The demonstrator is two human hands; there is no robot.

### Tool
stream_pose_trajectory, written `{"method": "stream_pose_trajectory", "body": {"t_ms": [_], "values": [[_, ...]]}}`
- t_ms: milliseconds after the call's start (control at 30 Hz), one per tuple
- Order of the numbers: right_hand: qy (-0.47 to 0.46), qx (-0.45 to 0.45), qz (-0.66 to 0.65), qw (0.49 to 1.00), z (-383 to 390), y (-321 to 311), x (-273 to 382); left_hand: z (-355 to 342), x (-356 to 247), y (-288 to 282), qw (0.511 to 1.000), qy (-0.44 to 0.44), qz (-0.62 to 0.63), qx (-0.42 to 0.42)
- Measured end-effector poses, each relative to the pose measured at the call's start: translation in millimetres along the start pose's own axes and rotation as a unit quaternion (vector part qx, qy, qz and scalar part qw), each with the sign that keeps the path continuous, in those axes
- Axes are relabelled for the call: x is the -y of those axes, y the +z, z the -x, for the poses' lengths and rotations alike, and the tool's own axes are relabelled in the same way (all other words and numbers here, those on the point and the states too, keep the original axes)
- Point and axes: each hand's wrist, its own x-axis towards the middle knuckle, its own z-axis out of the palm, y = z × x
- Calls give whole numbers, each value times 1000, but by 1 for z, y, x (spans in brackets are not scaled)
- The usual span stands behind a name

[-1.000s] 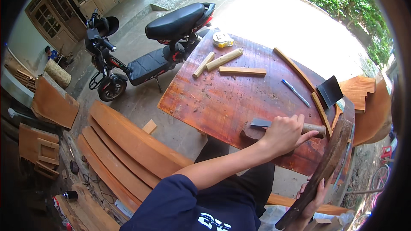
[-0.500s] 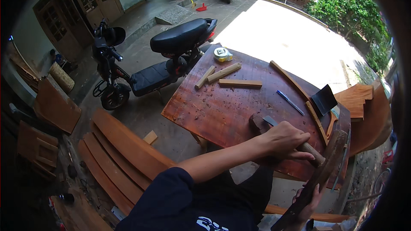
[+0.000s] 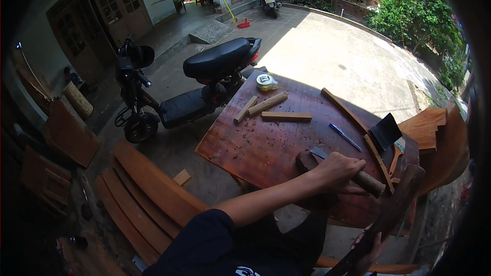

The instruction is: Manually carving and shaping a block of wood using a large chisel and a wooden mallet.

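My left hand (image 3: 338,173) is closed round a chisel (image 3: 369,182), its wooden handle sticking out to the right. The chisel's metal blade slants down to the left onto a dark wooden block (image 3: 307,161) at the table's near side. Lower right, my right hand (image 3: 376,249) grips a thick dark wooden club (image 3: 389,215), partly hidden behind it. The club's upper end stands tilted just right of the chisel handle's butt, with a small gap between them.
The reddish table (image 3: 230,145) bears wood shavings, several wooden sticks (image 3: 286,116), a tape measure (image 3: 266,82), a blue pen (image 3: 345,137), a black flat piece (image 3: 385,131) and a brush (image 3: 396,156). A curved-slat wooden bench (image 3: 153,189) stands left; a motorbike (image 3: 189,105) is behind the table.
The club has moved right, away from the chisel handle's butt, which it overlapped before. The chisel stays in my left hand on the block. The whole view has shifted slightly.
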Motion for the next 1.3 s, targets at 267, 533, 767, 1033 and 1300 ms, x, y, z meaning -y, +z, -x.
{"method": "stream_pose_trajectory", "body": {"t_ms": [267, 533, 767, 1033, 1300], "values": [[-53, 45, -126, 990, -10, 20, 9, 2, 1, -2, 1000, 4, -7, -25], [-35, 9, -45, 998, 0, 22, -12, 4, -4, -5, 1000, 12, 4, -21], [-12, -18, 5, 1000, 14, 43, 9, 2, 0, -1, 999, 28, -15, -9], [103, 26, 85, 991, 33, 39, 0, 8, -1, 3, 999, 11, -24, -24], [57, 10, 98, 994, 29, 46, -8, 8, -3, 2, 999, -1, -15, -43]]}}
